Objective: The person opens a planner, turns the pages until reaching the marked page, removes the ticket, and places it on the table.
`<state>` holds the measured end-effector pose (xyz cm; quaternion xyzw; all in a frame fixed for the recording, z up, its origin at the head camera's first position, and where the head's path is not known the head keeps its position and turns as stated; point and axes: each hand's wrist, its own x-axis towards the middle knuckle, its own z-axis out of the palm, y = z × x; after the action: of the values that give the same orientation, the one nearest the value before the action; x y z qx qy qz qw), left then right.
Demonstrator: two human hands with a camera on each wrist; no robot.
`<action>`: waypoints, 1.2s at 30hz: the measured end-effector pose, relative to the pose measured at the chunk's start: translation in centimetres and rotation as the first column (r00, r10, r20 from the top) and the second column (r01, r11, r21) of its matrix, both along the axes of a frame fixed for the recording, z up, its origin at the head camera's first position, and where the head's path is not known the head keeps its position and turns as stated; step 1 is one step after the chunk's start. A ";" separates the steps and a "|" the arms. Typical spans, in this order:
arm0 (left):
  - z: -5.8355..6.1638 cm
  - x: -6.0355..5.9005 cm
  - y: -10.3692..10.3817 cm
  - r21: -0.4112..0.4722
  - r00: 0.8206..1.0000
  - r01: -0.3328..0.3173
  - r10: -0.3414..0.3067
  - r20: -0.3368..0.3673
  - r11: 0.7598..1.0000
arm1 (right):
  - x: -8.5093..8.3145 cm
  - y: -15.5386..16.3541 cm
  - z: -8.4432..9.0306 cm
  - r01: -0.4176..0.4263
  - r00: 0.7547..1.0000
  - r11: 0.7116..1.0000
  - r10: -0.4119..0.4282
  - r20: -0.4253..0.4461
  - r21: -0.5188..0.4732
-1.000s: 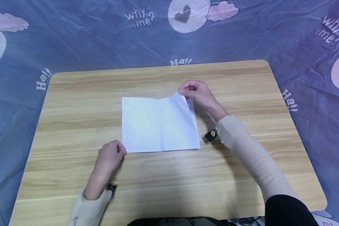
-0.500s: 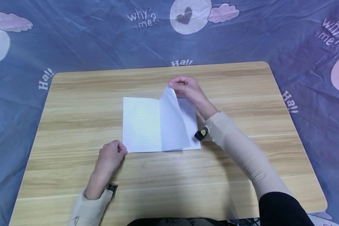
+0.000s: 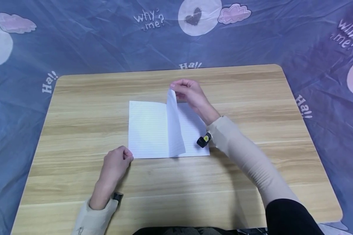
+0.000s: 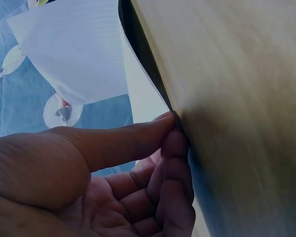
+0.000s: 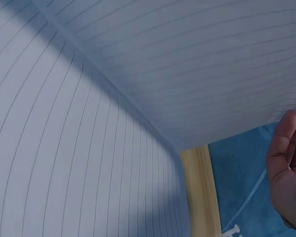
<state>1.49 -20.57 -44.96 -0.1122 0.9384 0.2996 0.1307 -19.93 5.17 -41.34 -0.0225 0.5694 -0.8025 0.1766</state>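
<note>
An open white ruled notebook point(image 3: 153, 130) lies flat at the centre of the light wood-grain tabletop point(image 3: 253, 98), its spine running away from the person. One ruled leaf point(image 3: 174, 124) stands nearly upright above the spine, lifted off the right-hand page point(image 3: 192, 130). The right hand point(image 3: 189, 93) pinches the far top corner of this leaf between thumb and curled fingers; in the right wrist view the raised leaf point(image 5: 197, 64) arches over the flat page point(image 5: 64, 163), with fingertips point(image 5: 286, 163) at the frame's right edge. The left hand point(image 3: 116, 163) rests on the tabletop at the notebook's near left corner, fingers curled loosely; the left wrist view shows its thumb point(image 4: 123, 140) and fingertips meeting at the paper's corner point(image 4: 153, 106), though whether they pinch or merely touch it cannot be told. Both forearms wear beige sleeves point(image 3: 244, 153), each with a small black wrist device point(image 3: 203, 140). A blue printed cloth point(image 3: 106, 39) with cartoon motifs surrounds the tabletop.
</note>
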 end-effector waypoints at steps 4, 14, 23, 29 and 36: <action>0.2 0.3 0.2 -0.020 0.998 0.008 -0.009 -0.057 1.000 | 0.2 -0.5 0.1 0.002 1.000 1.000 -0.002 0.001 -0.019; 3.9 1.6 2.9 -0.031 0.772 0.109 -0.104 -0.627 0.994 | 0.3 -1.1 0.3 0.015 1.000 0.999 -0.015 0.000 -0.049; 5.3 0.4 8.8 -0.150 0.313 0.475 -0.326 -0.892 0.867 | 0.5 -1.0 0.3 0.019 1.000 0.997 -0.021 -0.017 -0.072; 4.2 -0.1 10.4 -0.190 0.277 0.494 -0.361 -0.890 0.848 | 0.4 -1.0 0.1 0.015 1.000 0.998 -0.015 -0.008 -0.061; 3.4 -0.2 10.6 -0.131 0.257 0.466 -0.276 -0.926 0.875 | 0.4 -0.8 0.2 0.024 1.000 0.998 -0.024 -0.002 -0.059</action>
<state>1.32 -9.97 -41.57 0.3118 0.8141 0.3478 -0.3449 -19.53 4.36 -41.11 -0.0217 0.5461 -0.8209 0.1655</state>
